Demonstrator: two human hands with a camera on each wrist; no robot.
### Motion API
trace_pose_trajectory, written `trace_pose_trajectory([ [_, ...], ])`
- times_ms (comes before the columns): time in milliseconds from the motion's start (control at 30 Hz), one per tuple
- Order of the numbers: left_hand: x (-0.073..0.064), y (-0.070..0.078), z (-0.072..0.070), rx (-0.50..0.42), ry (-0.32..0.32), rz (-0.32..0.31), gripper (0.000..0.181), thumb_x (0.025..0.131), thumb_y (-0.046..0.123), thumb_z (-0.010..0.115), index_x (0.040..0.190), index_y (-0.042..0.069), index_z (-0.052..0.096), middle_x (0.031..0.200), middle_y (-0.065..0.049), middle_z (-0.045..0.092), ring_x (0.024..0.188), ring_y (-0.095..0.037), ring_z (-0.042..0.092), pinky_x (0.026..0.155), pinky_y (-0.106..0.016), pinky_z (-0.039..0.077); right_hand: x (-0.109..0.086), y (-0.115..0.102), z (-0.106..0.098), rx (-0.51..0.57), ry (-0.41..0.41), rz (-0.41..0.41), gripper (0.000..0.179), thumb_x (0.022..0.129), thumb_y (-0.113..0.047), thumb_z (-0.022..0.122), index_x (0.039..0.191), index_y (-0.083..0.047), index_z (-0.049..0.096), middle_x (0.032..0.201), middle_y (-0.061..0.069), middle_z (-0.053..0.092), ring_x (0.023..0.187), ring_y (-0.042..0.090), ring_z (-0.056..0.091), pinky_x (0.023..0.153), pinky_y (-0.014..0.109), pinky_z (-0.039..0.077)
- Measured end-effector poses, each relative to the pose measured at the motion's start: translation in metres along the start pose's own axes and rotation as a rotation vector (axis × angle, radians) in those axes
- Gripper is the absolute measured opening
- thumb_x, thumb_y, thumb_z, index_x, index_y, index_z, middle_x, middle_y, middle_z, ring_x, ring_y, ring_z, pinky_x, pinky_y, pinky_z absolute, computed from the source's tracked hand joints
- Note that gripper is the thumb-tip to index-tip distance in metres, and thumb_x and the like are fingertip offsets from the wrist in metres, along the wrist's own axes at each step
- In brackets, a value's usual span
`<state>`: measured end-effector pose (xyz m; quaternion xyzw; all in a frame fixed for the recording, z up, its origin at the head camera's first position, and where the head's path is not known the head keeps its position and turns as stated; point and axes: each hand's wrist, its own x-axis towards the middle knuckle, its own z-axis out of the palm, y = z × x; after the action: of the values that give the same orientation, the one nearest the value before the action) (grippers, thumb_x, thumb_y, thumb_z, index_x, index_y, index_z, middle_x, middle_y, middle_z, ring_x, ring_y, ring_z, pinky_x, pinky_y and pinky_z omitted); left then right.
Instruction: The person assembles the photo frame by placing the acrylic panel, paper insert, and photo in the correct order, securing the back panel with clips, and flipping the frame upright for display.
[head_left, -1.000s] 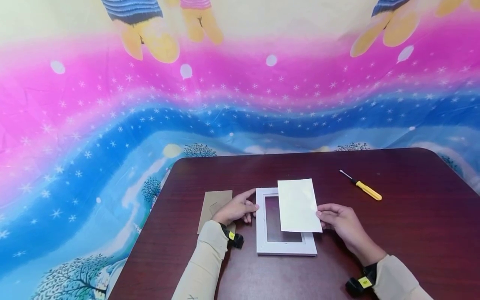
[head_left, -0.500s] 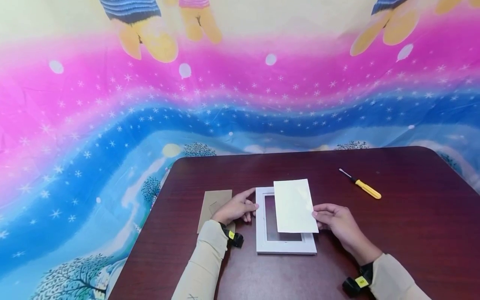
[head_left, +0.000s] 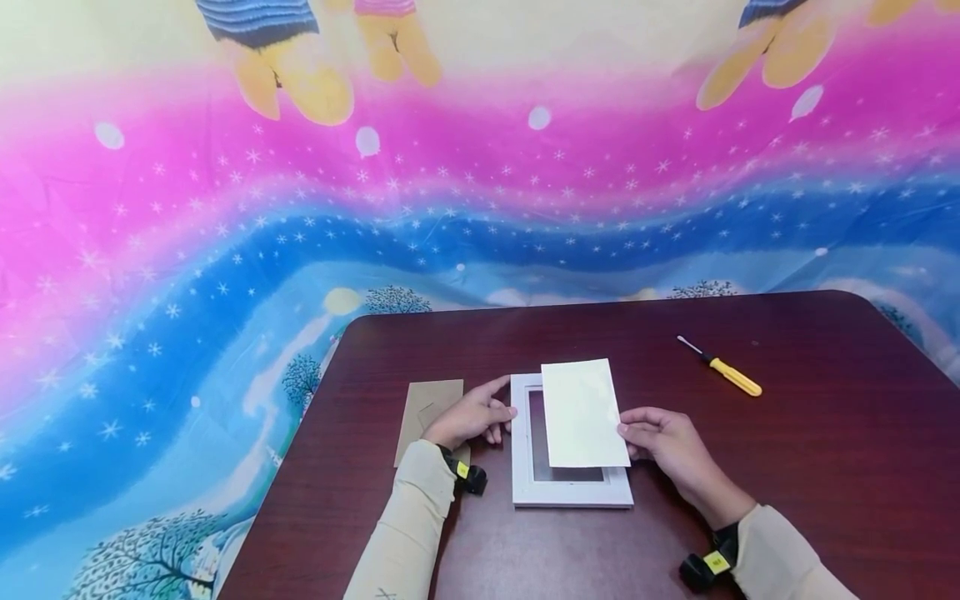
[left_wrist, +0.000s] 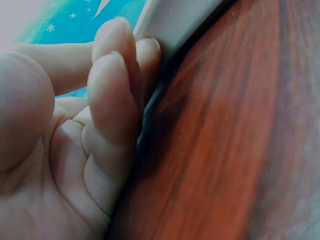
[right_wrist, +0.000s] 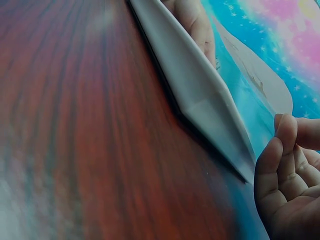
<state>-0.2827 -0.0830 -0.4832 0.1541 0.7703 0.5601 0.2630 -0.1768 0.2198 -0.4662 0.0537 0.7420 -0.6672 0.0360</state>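
A white picture frame (head_left: 522, 450) lies flat on the table, its opening partly covered in the head view by a pale sheet of paper (head_left: 585, 417). My right hand (head_left: 667, 442) pinches the sheet's right edge between thumb and fingers. In the right wrist view the sheet (right_wrist: 262, 82) stands above the frame (right_wrist: 200, 95), tilted, with faint dark marks on its underside. My left hand (head_left: 472, 417) holds the frame's left side, index finger at the far corner and thumb on the edge. Its other fingers curl beside the frame's wall in the left wrist view.
Left of the frame lies a brown backing board (head_left: 420, 408), partly hidden under my left hand and wrist. A screwdriver (head_left: 735, 377) with a yellow handle rests at the back right of the dark wooden table (head_left: 825, 467). A colourful printed cloth (head_left: 480, 208) hangs behind the table.
My right hand has moved the paper sheet to the left, farther over the frame's opening. The left hand and the frame have stayed in place.
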Motion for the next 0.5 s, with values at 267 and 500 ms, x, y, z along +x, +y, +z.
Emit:
trace_pose_trajectory([
  [267,-0.0003,-0.0007,0.0,0.0,0.0,0.0,0.072,0.096,0.013,0.063,0.156,0.013,0.022,0.076,-0.013,0.066,0.05,-0.017,0.057,0.047,-0.027,0.05,0.0002,0.0017,0.0045,-0.038,-0.006,0.024,0.032,0.091,-0.008,0.068,0.115,0.012,0.06,0.083,0.009,0.068,0.064,0.017,0.06,0.059,0.029,0.053],
  [500,-0.0002,0.0004,0.0003,-0.005,-0.006,-0.001,0.072,0.096,0.013,0.063,0.156,0.012,0.022,0.076,-0.012,0.066,0.05,-0.017,0.057,0.047,-0.027,0.05,0.0008,0.0037,0.0071,-0.062,-0.004,0.019,0.031,0.091,-0.009,0.069,0.113,0.011,0.062,0.082,0.008,0.068,0.064,0.016,0.06,0.058,0.029,0.052],
])
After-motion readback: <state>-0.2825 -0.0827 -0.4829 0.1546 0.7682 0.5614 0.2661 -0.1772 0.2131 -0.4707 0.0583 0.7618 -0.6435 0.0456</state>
